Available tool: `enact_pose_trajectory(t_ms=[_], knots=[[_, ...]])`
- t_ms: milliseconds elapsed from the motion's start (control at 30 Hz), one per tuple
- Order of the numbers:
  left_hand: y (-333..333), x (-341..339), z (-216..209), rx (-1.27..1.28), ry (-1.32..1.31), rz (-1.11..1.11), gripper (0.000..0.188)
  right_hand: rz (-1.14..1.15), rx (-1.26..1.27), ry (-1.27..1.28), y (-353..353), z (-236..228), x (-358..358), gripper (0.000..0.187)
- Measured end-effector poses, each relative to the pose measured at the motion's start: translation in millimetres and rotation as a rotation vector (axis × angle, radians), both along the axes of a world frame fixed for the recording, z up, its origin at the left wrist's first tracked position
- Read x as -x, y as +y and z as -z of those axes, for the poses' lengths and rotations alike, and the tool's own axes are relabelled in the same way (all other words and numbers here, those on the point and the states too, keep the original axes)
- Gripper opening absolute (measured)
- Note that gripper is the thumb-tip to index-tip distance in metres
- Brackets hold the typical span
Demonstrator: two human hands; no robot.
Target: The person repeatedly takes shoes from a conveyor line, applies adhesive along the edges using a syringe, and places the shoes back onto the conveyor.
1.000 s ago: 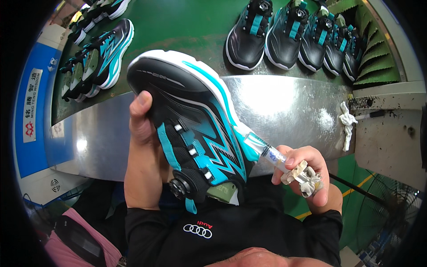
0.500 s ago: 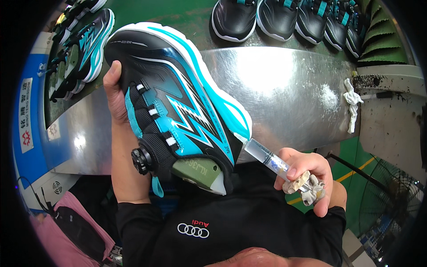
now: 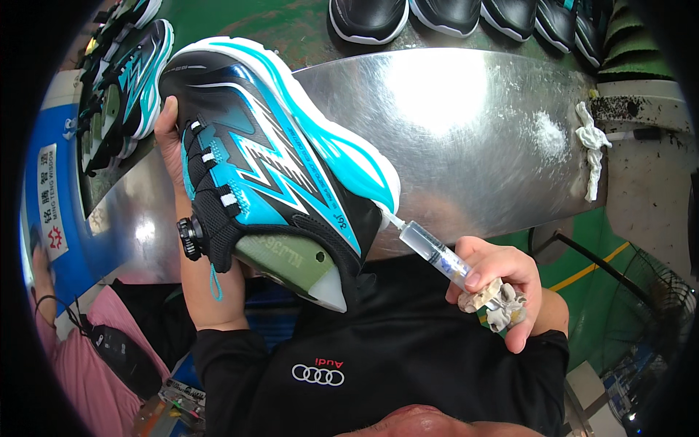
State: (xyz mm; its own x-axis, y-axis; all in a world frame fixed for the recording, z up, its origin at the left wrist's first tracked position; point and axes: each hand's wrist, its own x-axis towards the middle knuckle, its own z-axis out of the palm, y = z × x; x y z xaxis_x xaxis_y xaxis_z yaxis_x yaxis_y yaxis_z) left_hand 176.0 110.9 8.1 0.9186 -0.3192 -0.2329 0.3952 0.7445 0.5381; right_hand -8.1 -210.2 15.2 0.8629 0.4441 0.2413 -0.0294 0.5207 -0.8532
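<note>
My left hand (image 3: pixel 167 135) is closed around the front of a black and turquoise sneaker (image 3: pixel 266 160) with a white and turquoise sole, mostly hidden behind it. The sneaker is tilted, toe up and to the left, over the metal work surface (image 3: pixel 495 146). A green shoe last (image 3: pixel 287 262) fills its opening, and a round lace dial (image 3: pixel 191 237) shows at the tongue. My right hand (image 3: pixel 506 277) grips a clear syringe (image 3: pixel 429 249), its tip touching the heel where upper and sole meet. A crumpled off-white wad (image 3: pixel 506 309) is also held under those fingers.
Several black shoes (image 3: pixel 371 18) line the far edge, and more turquoise-black shoes (image 3: pixel 142 80) stand at the left. A twisted white rag (image 3: pixel 591 149) lies at the right near a white powdery patch (image 3: pixel 547 135). Another person in pink (image 3: pixel 98 364) is at the lower left; a fan (image 3: pixel 648 306) stands lower right.
The sneaker has shifted a little left and turned in my left hand. The syringe tip stays at the heel seam. Another person's arm has come into view at the left edge.
</note>
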Motion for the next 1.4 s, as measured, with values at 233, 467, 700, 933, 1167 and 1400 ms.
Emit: enact_pose_trajectory(t_ms=[233,467,700,933,1167,1400], knots=[[22,6,-1,-0.230,0.040,0.005,0.039,0.051,-0.007,0.033,-2,15,5,0.074],[102,38,2,-0.510,0.081,0.121,0.043,0.089,0.040,-0.058,5,24,-7,0.069],[131,106,7,-0.503,-0.009,-0.024,0.036,0.152,0.138,-0.106,20,22,-11,0.063],[117,170,-8,-0.498,0.072,-0.002,0.047,0.150,0.185,-0.094,27,16,-6,0.062],[68,216,-8,-0.428,0.191,0.013,0.073,0.138,0.240,-0.074,30,6,2,0.063],[26,232,-4,-0.197,0.251,0.133,0.083,0.135,0.255,-0.070,34,-9,3,0.066]])
